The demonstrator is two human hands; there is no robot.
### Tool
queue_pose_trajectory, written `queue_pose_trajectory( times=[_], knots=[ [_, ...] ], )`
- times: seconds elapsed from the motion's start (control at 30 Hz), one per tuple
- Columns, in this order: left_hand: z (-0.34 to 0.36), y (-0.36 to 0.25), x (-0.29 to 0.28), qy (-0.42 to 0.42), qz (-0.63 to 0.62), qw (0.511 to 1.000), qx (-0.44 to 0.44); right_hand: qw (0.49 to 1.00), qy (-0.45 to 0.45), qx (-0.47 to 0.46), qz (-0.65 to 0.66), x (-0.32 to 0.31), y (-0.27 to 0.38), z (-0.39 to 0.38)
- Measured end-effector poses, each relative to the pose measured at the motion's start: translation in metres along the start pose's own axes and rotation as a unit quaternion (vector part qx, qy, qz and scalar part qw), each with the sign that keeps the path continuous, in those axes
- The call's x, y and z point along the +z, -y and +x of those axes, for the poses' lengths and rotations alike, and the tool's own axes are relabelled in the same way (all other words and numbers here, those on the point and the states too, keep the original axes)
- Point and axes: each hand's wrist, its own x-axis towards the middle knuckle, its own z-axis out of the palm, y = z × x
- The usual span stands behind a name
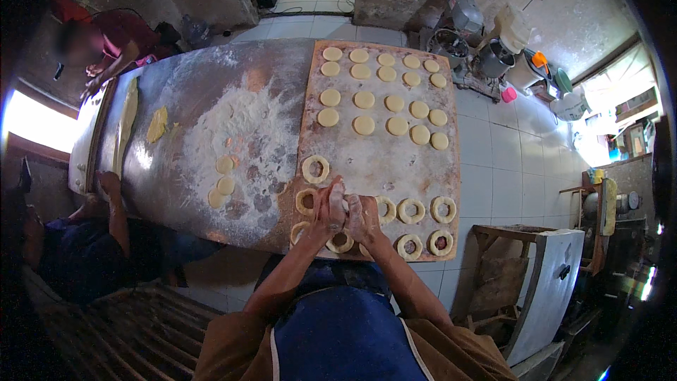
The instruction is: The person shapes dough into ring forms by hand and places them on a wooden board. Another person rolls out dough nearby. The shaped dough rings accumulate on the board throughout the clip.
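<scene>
My left hand (pixel 328 210) and my right hand (pixel 361 215), both flour-dusted, meet over the front of the floured board (pixel 381 162), fingers closed together; what they hold, if anything, I cannot make out. Around and under them lie several dough rings (pixel 411 211), partly hidden by my hands. Rows of flat dough rounds (pixel 364 99) cover the back half of the board.
A metal table (pixel 162 197) carries spilled flour (pixel 233 127), loose rounds (pixel 224 185), a dough strip (pixel 129 113) and a yellow lump (pixel 156 124). Two co-workers (pixel 120 42) work at its left end. Buckets (pixel 497 56) stand back right; a wooden stand (pixel 497 282) is at right.
</scene>
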Motion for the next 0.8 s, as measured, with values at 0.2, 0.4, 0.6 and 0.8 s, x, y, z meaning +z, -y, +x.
queue_pose_trajectory(
  times=[0.2,0.4,0.6,0.8],
  knots=[
    [0.016,-0.012,0.000,0.032,-0.352,0.907,-0.228,0.991,-0.036,0.072,0.108,0.003,0.013,0.002],
    [0.029,0.062,0.015,-0.117,-0.027,0.993,0.006,0.999,-0.017,-0.024,0.044,-0.014,0.026,0.032],
    [0.073,-0.026,-0.017,0.039,0.283,0.957,-0.041,0.954,-0.085,0.057,-0.284,-0.024,-0.036,0.012],
    [0.031,0.033,-0.122,-0.093,0.340,0.936,-0.007,0.939,0.035,-0.010,-0.341,-0.021,-0.031,0.008]
  ],
)
